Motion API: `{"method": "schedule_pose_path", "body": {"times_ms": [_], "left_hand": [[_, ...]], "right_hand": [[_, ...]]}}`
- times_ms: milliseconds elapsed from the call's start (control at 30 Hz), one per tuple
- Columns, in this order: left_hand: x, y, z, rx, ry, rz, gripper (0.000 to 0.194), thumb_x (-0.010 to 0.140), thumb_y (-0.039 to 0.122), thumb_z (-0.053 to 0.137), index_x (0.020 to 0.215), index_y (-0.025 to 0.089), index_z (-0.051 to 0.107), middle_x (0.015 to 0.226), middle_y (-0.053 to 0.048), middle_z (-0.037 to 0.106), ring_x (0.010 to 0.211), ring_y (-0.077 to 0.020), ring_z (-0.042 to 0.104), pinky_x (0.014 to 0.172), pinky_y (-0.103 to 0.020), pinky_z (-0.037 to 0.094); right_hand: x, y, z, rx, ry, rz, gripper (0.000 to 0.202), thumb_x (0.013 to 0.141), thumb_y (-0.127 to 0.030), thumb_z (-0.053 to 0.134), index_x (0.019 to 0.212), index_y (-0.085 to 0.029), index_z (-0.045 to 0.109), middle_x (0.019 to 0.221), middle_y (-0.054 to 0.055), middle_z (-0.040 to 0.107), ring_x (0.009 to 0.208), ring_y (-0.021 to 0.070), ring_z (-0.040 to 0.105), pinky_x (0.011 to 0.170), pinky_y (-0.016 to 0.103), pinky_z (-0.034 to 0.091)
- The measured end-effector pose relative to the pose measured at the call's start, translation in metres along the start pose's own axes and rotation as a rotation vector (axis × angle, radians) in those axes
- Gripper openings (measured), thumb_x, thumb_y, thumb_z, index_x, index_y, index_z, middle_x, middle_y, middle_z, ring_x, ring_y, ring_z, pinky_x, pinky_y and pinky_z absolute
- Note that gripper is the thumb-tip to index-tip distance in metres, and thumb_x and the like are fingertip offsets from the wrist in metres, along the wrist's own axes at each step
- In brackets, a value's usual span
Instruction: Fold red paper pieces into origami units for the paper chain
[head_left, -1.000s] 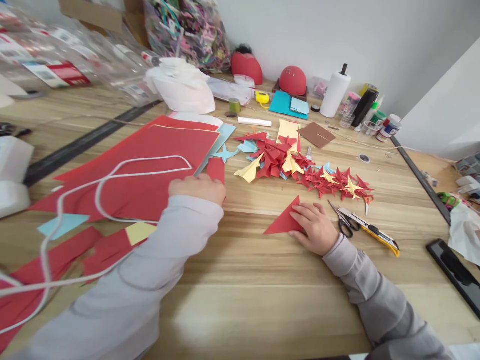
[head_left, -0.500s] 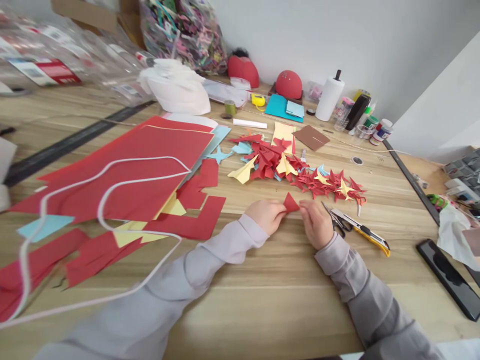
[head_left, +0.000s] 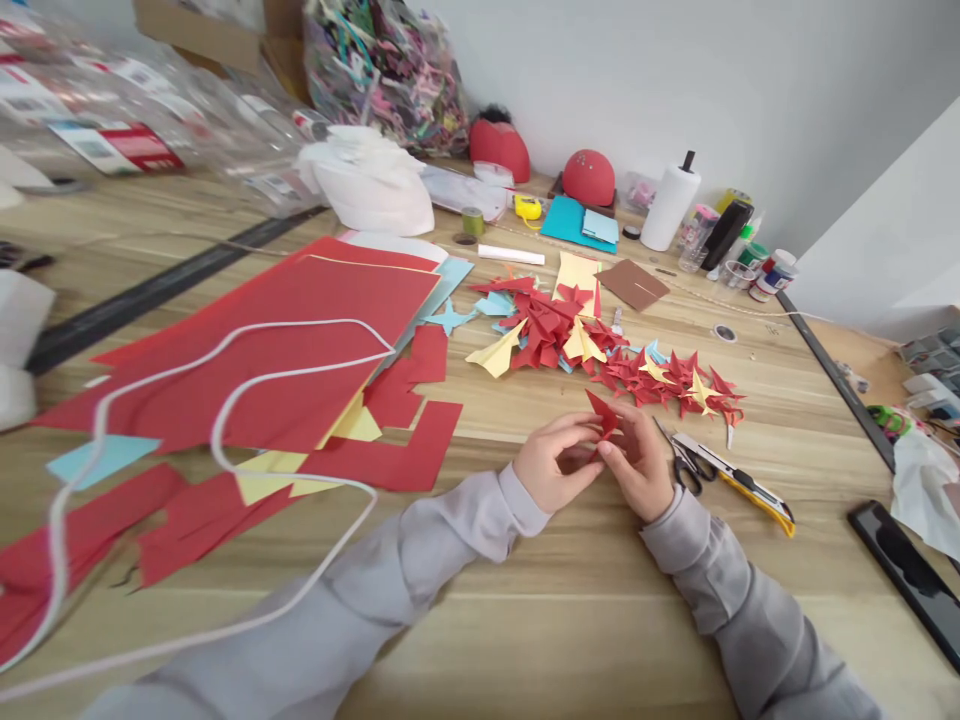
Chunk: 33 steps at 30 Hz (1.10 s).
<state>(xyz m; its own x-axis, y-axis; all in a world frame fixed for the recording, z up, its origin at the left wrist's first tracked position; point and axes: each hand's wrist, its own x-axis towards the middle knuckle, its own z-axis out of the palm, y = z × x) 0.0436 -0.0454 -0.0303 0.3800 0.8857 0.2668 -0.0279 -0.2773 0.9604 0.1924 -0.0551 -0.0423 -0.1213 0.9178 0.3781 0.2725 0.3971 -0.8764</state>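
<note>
Between my two hands is a small folded piece of red paper (head_left: pixel 602 411), its pointed tip rising above the fingers. My left hand (head_left: pixel 556 462) pinches it from the left with curled fingers. From the other side my right hand (head_left: pixel 639 462) grips it, thumb toward me; the lower part of the paper is partly hidden by fingers. Just beyond the hands lies a heap of folded paper planes (head_left: pixel 544 325) in red and yellow, running into a row of red and yellow paper stars (head_left: pixel 675 380). Scissors (head_left: pixel 691 467) and a yellow utility knife (head_left: pixel 739 483) rest right of my right hand.
Large red paper sheets (head_left: pixel 300 300) with a white cord (head_left: pixel 225 400) across them cover the left side, with red offcuts (head_left: pixel 405 450) nearby. A phone (head_left: pixel 904 570) lies at the right. Along the back stand a white roll (head_left: pixel 670 205), bottles and a yellow tape measure (head_left: pixel 527 207).
The red paper has come up off the tabletop and been turned, its tip now pointing upward. Both hands have drawn closer together around it. The view has shifted slightly.
</note>
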Motion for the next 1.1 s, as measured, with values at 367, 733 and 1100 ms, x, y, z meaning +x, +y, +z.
{"method": "schedule_pose_path", "body": {"times_ms": [367, 733, 1100], "left_hand": [[0.015, -0.009, -0.012, -0.426, 0.078, -0.229, 0.034, 0.057, 0.036, 0.073, 0.060, 0.012, 0.050, 0.109, -0.011, 0.055, 0.093, -0.0216, 0.059, 0.091, -0.043, 0.043], [0.017, -0.019, -0.014, -0.603, 0.073, -0.220, 0.035, 0.056, 0.025, 0.073, 0.081, 0.014, 0.052, 0.109, -0.010, 0.055, 0.094, -0.0222, 0.060, 0.084, -0.042, 0.047], [0.020, -0.016, -0.012, -0.614, 0.124, -0.260, 0.057, 0.050, 0.019, 0.078, 0.096, 0.017, 0.044, 0.096, -0.006, 0.059, 0.083, -0.0147, 0.060, 0.074, -0.032, 0.050]], "right_hand": [[0.000, -0.009, -0.004, -0.185, -0.087, -0.131, 0.052, 0.075, -0.037, 0.058, 0.121, -0.021, 0.040, 0.121, 0.014, 0.046, 0.113, 0.0253, 0.048, 0.087, 0.041, 0.048], [-0.001, -0.017, -0.006, -0.197, -0.120, -0.113, 0.050, 0.080, -0.036, 0.049, 0.126, -0.020, 0.036, 0.125, 0.014, 0.045, 0.114, 0.0236, 0.047, 0.089, 0.039, 0.046], [-0.001, -0.018, -0.005, -0.369, -0.184, -0.281, 0.051, 0.080, -0.025, 0.048, 0.129, -0.021, 0.034, 0.126, 0.013, 0.046, 0.119, 0.0241, 0.043, 0.095, 0.042, 0.041]]}}
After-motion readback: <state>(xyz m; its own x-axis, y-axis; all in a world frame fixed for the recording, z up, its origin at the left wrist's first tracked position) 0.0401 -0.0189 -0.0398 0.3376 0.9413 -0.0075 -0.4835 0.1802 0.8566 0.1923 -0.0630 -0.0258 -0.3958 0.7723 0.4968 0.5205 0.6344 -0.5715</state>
